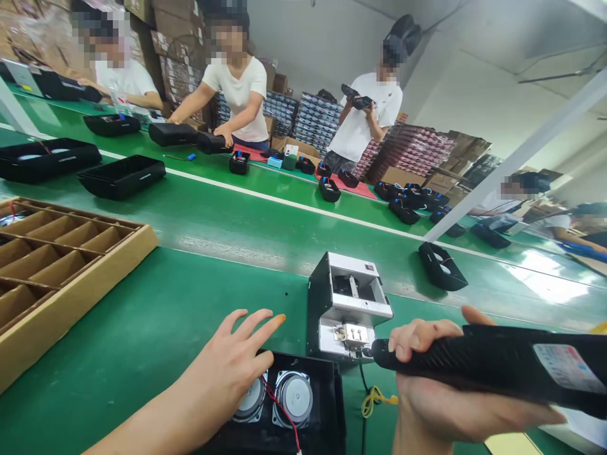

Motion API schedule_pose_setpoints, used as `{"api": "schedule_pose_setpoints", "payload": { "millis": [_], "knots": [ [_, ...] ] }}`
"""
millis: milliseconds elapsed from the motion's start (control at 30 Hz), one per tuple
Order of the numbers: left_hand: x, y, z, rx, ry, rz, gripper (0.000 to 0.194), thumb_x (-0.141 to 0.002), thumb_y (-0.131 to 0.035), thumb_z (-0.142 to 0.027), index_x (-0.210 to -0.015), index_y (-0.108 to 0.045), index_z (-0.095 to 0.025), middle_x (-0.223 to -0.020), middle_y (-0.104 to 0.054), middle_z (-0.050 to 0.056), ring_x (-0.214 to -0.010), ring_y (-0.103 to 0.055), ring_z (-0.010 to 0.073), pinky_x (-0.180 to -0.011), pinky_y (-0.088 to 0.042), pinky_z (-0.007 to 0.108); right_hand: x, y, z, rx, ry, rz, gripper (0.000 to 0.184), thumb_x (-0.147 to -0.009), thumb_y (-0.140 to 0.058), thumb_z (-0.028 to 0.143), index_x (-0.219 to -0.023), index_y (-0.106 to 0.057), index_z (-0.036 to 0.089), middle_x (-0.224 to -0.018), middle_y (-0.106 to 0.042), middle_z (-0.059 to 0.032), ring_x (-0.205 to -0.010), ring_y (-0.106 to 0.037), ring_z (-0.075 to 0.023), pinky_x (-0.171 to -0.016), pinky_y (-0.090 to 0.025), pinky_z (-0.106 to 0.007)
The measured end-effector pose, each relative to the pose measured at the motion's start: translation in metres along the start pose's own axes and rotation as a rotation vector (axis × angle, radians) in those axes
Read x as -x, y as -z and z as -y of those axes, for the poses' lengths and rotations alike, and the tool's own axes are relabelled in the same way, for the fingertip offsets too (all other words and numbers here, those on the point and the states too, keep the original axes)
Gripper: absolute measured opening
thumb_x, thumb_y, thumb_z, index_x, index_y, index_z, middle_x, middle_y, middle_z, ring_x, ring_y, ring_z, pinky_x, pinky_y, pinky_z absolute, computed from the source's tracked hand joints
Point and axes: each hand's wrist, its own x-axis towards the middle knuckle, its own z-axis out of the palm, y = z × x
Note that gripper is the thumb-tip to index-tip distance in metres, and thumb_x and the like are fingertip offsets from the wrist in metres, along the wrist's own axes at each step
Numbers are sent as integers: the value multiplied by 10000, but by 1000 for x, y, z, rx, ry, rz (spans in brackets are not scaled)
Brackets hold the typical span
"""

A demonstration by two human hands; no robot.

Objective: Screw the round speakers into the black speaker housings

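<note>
My right hand (439, 379) is wrapped round a black electric screwdriver (497, 363), whose tip points left at the outlet of a small black-and-white screw feeder box (348, 303). My left hand (234, 360) lies open with fingers spread on the left edge of a black speaker housing (327, 411). Two round silver speaker drivers (291, 398) with red and black wires sit inside the housing at the bottom of the view.
A divided cardboard tray (71, 265) stands at the left. Black housings (121, 177) ride the green conveyor belt (237, 221), and a lone one (441, 265) lies to the right. Three people work on the far side, among stacked boxes (317, 120).
</note>
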Motion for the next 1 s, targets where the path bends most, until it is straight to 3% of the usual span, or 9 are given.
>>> {"api": "schedule_pose_setpoints", "payload": {
  "millis": [133,233,433,533,633,800,900,1000],
  "knots": [
    [3,7,-5,23,38,-17,145,-881,-617,-110,-858,-687,-235,-1569,-568,111,-1412,-524,340,-1076,-404,561,-5,-9,-4,30,-23,22,894,-762,-371,1001,-1108,-663,230,-542,-596,65,-351,-466,-137,-327,-408,-275],
    [11,20,-10,53,106,18,246,-997,-505,-149,-1041,-713,-272,-1616,-515,66,-1456,-478,323,-1104,-431,546,-5,-18,-7,26,-63,7,857,-784,-346,982,-1051,-660,230,-521,-574,61,-337,-452,-140,-312,-383,-268],
    [44,41,-14,85,197,32,282,-1003,-593,-268,-1251,-700,-351,-1712,-382,-19,-1519,-404,332,-1145,-487,496,-2,-20,-8,50,-135,4,818,-793,-326,961,-1001,-652,241,-501,-562,57,-320,-450,-155,-302,-376,-280],
    [58,36,-14,111,193,61,433,-945,-701,-550,-1328,-667,-352,-1749,-313,34,-1540,-363,410,-1161,-449,584,-2,-17,-9,45,-150,12,858,-734,-375,1007,-1000,-656,241,-506,-551,70,-319,-442,-144,-302,-369,-271],
    [64,28,-16,129,183,98,619,-882,-684,-756,-1347,-636,-350,-1756,-290,85,-1543,-359,429,-1184,-368,645,-4,-14,-12,30,-155,11,877,-667,-455,1029,-960,-669,230,-522,-545,70,-336,-452,-130,-302,-362,-258],
    [65,19,-19,118,178,135,624,-847,-786,-641,-1369,-609,-347,-1741,-321,113,-1558,-336,423,-1194,-335,658,-5,-9,-15,9,-192,33,935,-639,-457,1045,-980,-698,209,-545,-538,56,-367,-476,-138,-299,-384,-281],
    [63,20,-18,145,179,149,705,-750,-883,-373,-1391,-591,-343,-1750,-300,104,-1557,-329,428,-1169,-402,639,-2,-10,-13,31,-189,54,958,-658,-451,1040,-1055,-703,205,-527,-532,59,-366,-467,-141,-309,-394,-290],
    [61,25,-17,192,184,129,795,-686,-838,-135,-1406,-580,-351,-1758,-285,71,-1563,-322,405,-1168,-447,606,2,-14,-8,59,-185,57,936,-678,-454,1032,-1077,-705,223,-525,-563,54,-352,-467,-141,-309,-396,-285]
  ]
}}
